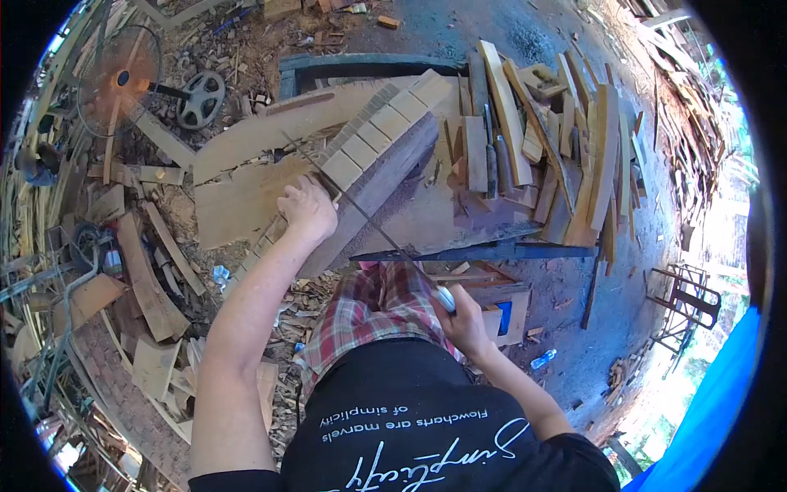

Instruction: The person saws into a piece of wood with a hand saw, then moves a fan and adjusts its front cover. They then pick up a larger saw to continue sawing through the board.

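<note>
My right hand (pixel 466 322) is closed round the light handle of a handsaw, close to my body. The thin saw blade (pixel 369 218) runs up and left from it across a long timber piece (pixel 381 184). Along that timber lies a row of pale wooden blocks (pixel 361 143), parted by narrow gaps. My left hand (pixel 308 205) presses on the row beside the blade, its fingers bent over the wood. Whether its fingers grip a block or only rest on it is hard to tell. Wide boards (pixel 238 209) lie beneath on the workbench (pixel 492 248).
Long wood offcuts (pixel 602 156) are piled on the bench's right side. A standing fan (pixel 123 79) is at the upper left. Scrap wood (pixel 152 279) covers the ground at left. A plastic bottle (pixel 543 358) and a metal frame stool (pixel 689 299) are at right.
</note>
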A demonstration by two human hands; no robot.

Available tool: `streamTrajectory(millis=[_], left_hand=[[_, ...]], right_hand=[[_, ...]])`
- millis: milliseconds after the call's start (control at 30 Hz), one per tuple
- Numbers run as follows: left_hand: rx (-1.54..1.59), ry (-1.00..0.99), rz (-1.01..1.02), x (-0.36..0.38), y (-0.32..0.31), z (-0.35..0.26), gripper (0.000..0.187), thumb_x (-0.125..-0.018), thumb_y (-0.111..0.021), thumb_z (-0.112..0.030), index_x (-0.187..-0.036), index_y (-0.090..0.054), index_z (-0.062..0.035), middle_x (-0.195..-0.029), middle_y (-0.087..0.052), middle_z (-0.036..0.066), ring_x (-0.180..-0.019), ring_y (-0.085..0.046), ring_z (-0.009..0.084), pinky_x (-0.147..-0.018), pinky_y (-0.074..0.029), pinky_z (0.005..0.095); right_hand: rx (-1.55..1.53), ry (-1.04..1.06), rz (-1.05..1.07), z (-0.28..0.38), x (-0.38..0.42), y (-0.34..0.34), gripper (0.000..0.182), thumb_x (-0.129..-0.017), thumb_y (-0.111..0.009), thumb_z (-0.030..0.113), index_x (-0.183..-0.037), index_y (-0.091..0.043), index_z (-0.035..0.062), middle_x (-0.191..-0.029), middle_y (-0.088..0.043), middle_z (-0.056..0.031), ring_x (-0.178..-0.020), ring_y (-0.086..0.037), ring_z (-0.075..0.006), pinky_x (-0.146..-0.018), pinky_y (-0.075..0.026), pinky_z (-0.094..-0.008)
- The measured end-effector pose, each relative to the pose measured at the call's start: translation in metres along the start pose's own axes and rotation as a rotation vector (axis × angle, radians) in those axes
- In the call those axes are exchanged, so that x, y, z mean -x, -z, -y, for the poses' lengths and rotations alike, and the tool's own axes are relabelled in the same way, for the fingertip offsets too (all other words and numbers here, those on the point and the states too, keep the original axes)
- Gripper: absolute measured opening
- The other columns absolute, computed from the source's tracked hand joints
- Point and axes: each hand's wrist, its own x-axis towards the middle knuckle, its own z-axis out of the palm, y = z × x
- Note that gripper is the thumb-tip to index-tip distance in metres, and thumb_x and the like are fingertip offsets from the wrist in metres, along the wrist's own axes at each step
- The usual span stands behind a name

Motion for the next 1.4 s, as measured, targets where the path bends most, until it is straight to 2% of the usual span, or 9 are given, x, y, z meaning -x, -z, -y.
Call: streamTrajectory(millis=[67,100,300,500,700,800,1000,1167,1400], left_hand=[[0.025,0.008,0.005,-0.001,-0.002,0.0,0.057,-0.083,-0.064,-0.041,-0.119,-0.055,0.0024,-0.117,-0.051,0.015,-0.104,-0.052,0.0339,-0.073,-0.045,0.0483],[0.022,0.011,0.008,0.0,-0.002,0.0,0.057,-0.083,-0.064,-0.041,-0.119,-0.055,0.0024,-0.117,-0.051,0.015,-0.104,-0.052,0.0339,-0.073,-0.045,0.0483],[0.033,-0.013,0.024,-0.006,-0.006,0.007,0.057,-0.083,-0.065,-0.04,-0.119,-0.055,0.0029,-0.117,-0.05,0.015,-0.106,-0.051,0.0333,-0.076,-0.045,0.0492],[0.042,0.023,0.008,0.001,-0.001,0.001,0.059,-0.081,-0.066,-0.04,-0.12,-0.055,0.0029,-0.12,-0.05,0.014,-0.108,-0.051,0.0332,-0.078,-0.044,0.0491],[-0.012,0.012,0.022,-0.001,0.0,0.002,0.059,-0.082,-0.065,-0.04,-0.122,-0.052,0.0015,-0.119,-0.05,0.014,-0.106,-0.051,0.0328,-0.076,-0.045,0.0487],[0.099,0.079,0.166,0.001,0.018,-0.002,0.071,-0.084,-0.065,-0.042,-0.127,-0.043,0.0093,-0.127,-0.045,0.02,-0.115,-0.047,0.0369,-0.09,-0.041,0.0513],[0.077,0.069,0.152,-0.006,0.004,-0.003,0.072,-0.084,-0.064,-0.042,-0.128,-0.043,0.0114,-0.125,-0.046,0.02,-0.115,-0.046,0.0371,-0.088,-0.041,0.0511],[-0.01,0.036,0.05,-0.003,0.002,0.0,0.049,-0.083,-0.061,-0.03,-0.119,-0.055,0.0026,-0.117,-0.05,0.015,-0.105,-0.051,0.0331,-0.076,-0.045,0.0503],[0.03,0.04,-0.014,-0.004,-0.011,0.0,0.049,-0.081,-0.062,-0.029,-0.118,-0.056,0.0029,-0.117,-0.051,0.014,-0.104,-0.05,0.0325,-0.072,-0.045,0.0501]], right_hand=[[0.024,-0.129,0.054,0.001,0.009,0.006,0.016,-0.086,-0.066,0.012,-0.092,-0.055,0.0027,-0.081,-0.059,-0.0204,-0.078,-0.061,-0.0403,-0.067,-0.049,-0.0412],[0.027,-0.078,0.077,-0.008,-0.002,-0.007,0.025,-0.087,-0.065,0.021,-0.1,-0.052,0.0031,-0.087,-0.06,-0.021,-0.08,-0.06,-0.0436,-0.065,-0.048,-0.0473],[0.098,0.055,0.039,0.009,-0.065,-0.044,0.026,-0.087,-0.064,0.023,-0.097,-0.05,0.0041,-0.085,-0.059,-0.0207,-0.078,-0.059,-0.0438,-0.065,-0.047,-0.0481],[0.105,-0.087,0.079,0.001,0.007,0.006,0.026,-0.087,-0.065,0.025,-0.095,-0.049,0.0051,-0.086,-0.06,-0.0208,-0.078,-0.059,-0.0437,-0.063,-0.047,-0.0488],[0.122,0.042,0.004,0.017,-0.083,-0.058,0.025,-0.088,-0.063,0.026,-0.096,-0.051,0.0059,-0.083,-0.06,-0.0209,-0.076,-0.06,-0.0427,-0.06,-0.047,-0.0489],[0.087,0.039,-0.013,0.014,-0.042,-0.024,0.025,-0.088,-0.063,0.026,-0.093,-0.05,0.0057,-0.082,-0.059,-0.0208,-0.075,-0.06,-0.0429,-0.059,-0.046,-0.0485],[0.072,-0.067,0.033,-0.006,-0.018,-0.02,0.023,-0.087,-0.064,0.023,-0.09,-0.05,0.0052,-0.083,-0.059,-0.0198,-0.075,-0.06,-0.0424,-0.058,-0.046,-0.0475],[0.137,0.095,-0.013,0.009,-0.073,-0.049,0.021,-0.088,-0.064,0.022,-0.09,-0.05,0.0058,-0.082,-0.06,-0.0182,-0.072,-0.059,-0.041,-0.06,-0.047,-0.0469],[0.094,-0.072,0.082,-0.005,0.002,0.002,0.022,-0.088,-0.064,0.022,-0.093,-0.05,0.0051,-0.084,-0.06,-0.0193,-0.074,-0.059,-0.0416,-0.062,-0.047,-0.0475]])
